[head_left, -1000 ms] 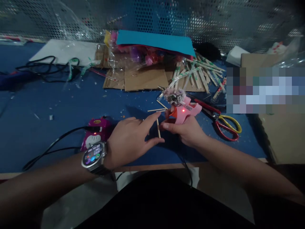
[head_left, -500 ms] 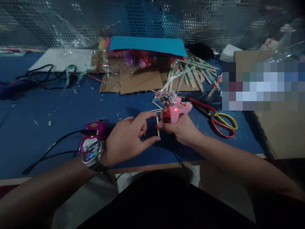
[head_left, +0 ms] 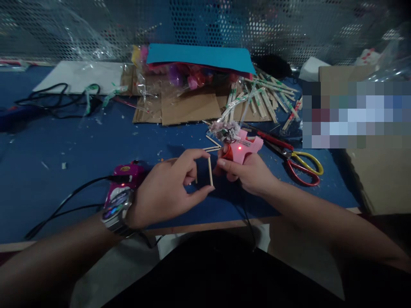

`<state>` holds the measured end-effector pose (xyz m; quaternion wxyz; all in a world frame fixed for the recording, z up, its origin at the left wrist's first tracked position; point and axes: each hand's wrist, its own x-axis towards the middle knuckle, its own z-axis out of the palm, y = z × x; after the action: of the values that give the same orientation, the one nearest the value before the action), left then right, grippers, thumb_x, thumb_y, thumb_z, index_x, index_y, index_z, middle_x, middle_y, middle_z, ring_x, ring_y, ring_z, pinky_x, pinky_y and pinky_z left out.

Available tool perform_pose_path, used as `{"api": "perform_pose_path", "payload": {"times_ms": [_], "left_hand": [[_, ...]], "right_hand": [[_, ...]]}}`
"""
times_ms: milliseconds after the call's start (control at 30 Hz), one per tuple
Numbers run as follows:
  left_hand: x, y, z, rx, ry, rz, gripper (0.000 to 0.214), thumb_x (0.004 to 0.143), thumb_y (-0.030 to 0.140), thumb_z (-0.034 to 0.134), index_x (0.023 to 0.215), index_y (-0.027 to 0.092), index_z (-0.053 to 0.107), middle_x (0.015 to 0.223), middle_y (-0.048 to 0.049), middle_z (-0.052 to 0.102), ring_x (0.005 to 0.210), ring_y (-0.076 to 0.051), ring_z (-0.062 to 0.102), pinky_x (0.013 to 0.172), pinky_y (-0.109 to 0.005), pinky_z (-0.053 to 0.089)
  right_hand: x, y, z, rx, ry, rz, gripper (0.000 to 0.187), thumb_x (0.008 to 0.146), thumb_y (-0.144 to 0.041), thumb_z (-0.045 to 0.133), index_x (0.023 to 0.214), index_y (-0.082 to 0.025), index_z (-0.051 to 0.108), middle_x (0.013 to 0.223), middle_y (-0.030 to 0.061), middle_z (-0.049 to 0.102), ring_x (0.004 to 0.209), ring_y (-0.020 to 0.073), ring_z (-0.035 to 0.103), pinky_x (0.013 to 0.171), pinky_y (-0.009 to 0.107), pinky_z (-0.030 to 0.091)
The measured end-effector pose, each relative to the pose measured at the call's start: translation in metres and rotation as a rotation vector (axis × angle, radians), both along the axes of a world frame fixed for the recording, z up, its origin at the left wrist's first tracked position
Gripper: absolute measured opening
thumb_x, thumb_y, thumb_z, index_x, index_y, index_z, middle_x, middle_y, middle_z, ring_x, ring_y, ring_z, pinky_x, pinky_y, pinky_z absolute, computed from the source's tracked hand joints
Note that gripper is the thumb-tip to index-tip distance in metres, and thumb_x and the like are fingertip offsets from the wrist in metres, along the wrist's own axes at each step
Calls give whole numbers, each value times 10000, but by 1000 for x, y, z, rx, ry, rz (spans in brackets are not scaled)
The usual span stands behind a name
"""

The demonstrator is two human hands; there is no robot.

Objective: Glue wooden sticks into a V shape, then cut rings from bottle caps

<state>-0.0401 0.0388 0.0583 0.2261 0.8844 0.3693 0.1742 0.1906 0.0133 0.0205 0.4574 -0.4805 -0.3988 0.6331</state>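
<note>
Between the thumb and a fingertip of my left hand (head_left: 168,186) a short pale wooden stick (head_left: 210,172) is pinched by its two ends. Part of another small stick (head_left: 196,176) shows behind the curled fingers. My right hand (head_left: 250,171) is wrapped round a pink glue gun (head_left: 242,147) with an orange trigger and a lit red light. A crumpled silvery wad (head_left: 224,130) is at the gun's far side, and its nozzle is hard to make out. Just beyond my hands, several thin sticks (head_left: 212,148) lie on the blue table (head_left: 96,141).
Red-and-yellow-handled scissors (head_left: 303,169) lie right of my right hand. A purple power adapter (head_left: 126,175) with black cables sits by my left wrist. Behind are wrapped chopsticks (head_left: 263,105), cardboard (head_left: 189,107) and a blue sheet (head_left: 199,57). More cardboard (head_left: 379,179) stands at the right.
My right thumb has come away from the small stick, and the right hand with the glue gun has shifted slightly right. The left hand holds the stick alone, a little further left.
</note>
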Motion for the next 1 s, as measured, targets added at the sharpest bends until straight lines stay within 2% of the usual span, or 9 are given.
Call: {"api": "perform_pose_path", "payload": {"times_ms": [100,233,367,500,600,667,800,900,1000], "left_hand": [[-11,6,15,44,-11,99,546,892,389,777,1366,286,524,657,102,488,523,-100,500,561,-260,387],[-21,16,23,53,-99,169,533,894,405,782,1351,274,539,612,108,452,495,-105,466,551,-282,390],[-22,19,19,53,-200,162,522,887,387,803,1320,253,544,597,108,434,496,-119,485,576,-305,421],[-21,20,15,100,-254,154,532,876,427,843,1296,252,567,611,101,438,507,-125,484,591,-319,440],[-22,23,10,63,-261,129,562,861,415,865,1320,259,581,623,94,433,509,-127,451,559,-325,407],[-22,25,6,46,-276,128,593,845,435,882,1342,281,598,710,57,503,607,-153,510,609,-342,439],[-23,31,2,133,-295,145,591,818,524,893,1316,314,653,1048,-46,638,982,-261,619,896,-458,525],[-24,34,3,186,-300,137,568,830,551,873,1306,324,664,1211,-77,637,1200,-323,609,1074,-550,498],[-24,36,2,219,-312,113,564,835,576,865,1301,325,670,1288,-89,609,1308,-337,582,1164,-587,464]], "right_hand": [[11,2,7,-8,-31,66,527,809,-641,849,942,-184,623,654,-4,691,495,120,621,419,197,399],[24,3,9,-5,23,182,564,832,-719,793,904,-183,629,602,-13,636,451,126,587,395,217,405],[30,3,7,43,153,270,486,870,-643,799,877,-199,603,654,-17,606,477,118,570,396,214,368],[34,2,8,68,183,312,421,855,-494,863,848,-203,560,719,-25,581,526,108,580,445,224,448],[35,0,10,42,184,302,437,813,-442,904,851,-207,538,780,-33,563,539,94,572,446,224,477],[36,-2,10,19,170,300,426,814,-427,907,866,-206,547,779,-35,557,547,95,575,453,226,479],[36,-4,10,1,145,302,409,815,-431,903,878,-204,569,755,-31,568,545,106,585,438,224,444],[35,-4,7,-5,125,297,404,806,-434,907,871,-211,576,730,-31,578,537,116,593,423,223,428],[35,-4,5,-14,105,301,396,801,-435,908,862,-211,586,709,-28,587,529,123,596,418,228,436]]}}
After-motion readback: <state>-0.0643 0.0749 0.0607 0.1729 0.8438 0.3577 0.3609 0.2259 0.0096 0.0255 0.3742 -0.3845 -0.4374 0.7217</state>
